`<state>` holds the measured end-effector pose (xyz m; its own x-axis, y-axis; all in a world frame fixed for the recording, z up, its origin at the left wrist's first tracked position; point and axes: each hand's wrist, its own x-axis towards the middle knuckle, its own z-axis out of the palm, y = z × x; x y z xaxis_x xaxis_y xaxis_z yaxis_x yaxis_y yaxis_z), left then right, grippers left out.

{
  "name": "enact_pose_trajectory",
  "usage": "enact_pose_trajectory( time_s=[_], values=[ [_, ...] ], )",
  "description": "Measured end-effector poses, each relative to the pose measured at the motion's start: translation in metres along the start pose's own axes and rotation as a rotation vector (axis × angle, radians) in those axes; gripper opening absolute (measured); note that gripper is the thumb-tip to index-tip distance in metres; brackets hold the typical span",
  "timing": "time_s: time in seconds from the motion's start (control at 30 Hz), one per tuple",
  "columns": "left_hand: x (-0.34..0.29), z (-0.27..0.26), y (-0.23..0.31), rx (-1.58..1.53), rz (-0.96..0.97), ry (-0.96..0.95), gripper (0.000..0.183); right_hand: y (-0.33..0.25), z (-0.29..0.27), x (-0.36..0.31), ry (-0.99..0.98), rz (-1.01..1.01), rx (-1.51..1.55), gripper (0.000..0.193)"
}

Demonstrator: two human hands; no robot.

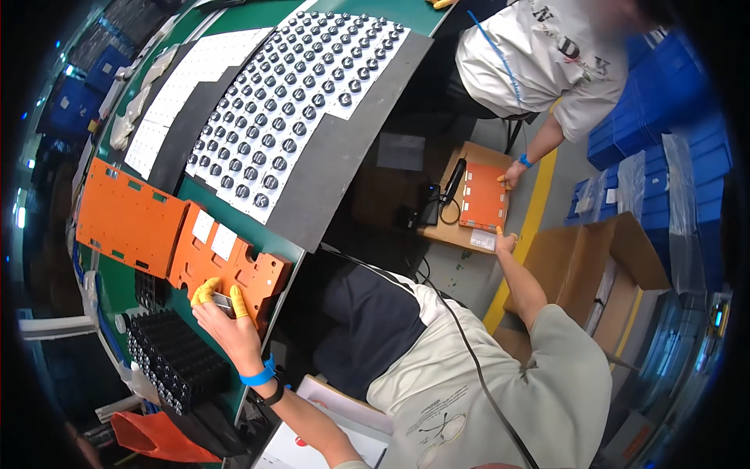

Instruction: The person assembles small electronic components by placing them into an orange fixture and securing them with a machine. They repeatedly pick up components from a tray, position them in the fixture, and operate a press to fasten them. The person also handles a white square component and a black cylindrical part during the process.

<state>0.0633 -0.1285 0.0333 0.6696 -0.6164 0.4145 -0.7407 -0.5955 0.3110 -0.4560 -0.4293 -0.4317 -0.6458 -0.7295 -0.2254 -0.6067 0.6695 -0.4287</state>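
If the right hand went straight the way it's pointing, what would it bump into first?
The orange panel lying on the brown cardboard. The right hand points at its near corner and may already be touching it; depth is hard to judge.

Past the right edge of the green worktop [205, 197], a grey floor [568, 187] is showing, and a yellow stripe [539, 199] is slanting across it. Beyond the stripe, blue crates [648, 102] are standing stacked, clear plastic [681, 211] draping some. Past the left edge, darker blue bins [74, 105] are sitting in shadow, and small bright lights [21, 217] are glowing.
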Motion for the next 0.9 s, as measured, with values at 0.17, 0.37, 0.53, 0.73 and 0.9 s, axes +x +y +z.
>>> enact_pose_trajectory(
  time_s=[0.17,0.37,0.53,0.73,0.9],
  values=[
    [0.000,-0.010,0.009,0.051,0.038,-0.015,0.033,-0.026,0.017,0.042,-0.288,-0.025,-0.072,0.091],
    [0.004,-0.003,-0.004,0.036,-0.022,-0.033,0.034,0.027,0.082,0.141,-0.591,-0.164,0.296,0.058],
    [0.006,-0.013,0.011,0.092,-0.028,-0.038,0.036,-0.001,0.066,0.106,-0.828,0.073,0.643,0.044],
    [-0.012,-0.021,0.002,0.117,-0.088,-0.033,0.036,-0.054,0.025,0.091,-0.906,-0.015,0.402,0.021],
    [0.007,0.001,-0.002,0.022,-0.004,0.020,0.034,-0.041,-0.014,0.158,-0.727,-0.673,0.089,0.024]
  ],
)
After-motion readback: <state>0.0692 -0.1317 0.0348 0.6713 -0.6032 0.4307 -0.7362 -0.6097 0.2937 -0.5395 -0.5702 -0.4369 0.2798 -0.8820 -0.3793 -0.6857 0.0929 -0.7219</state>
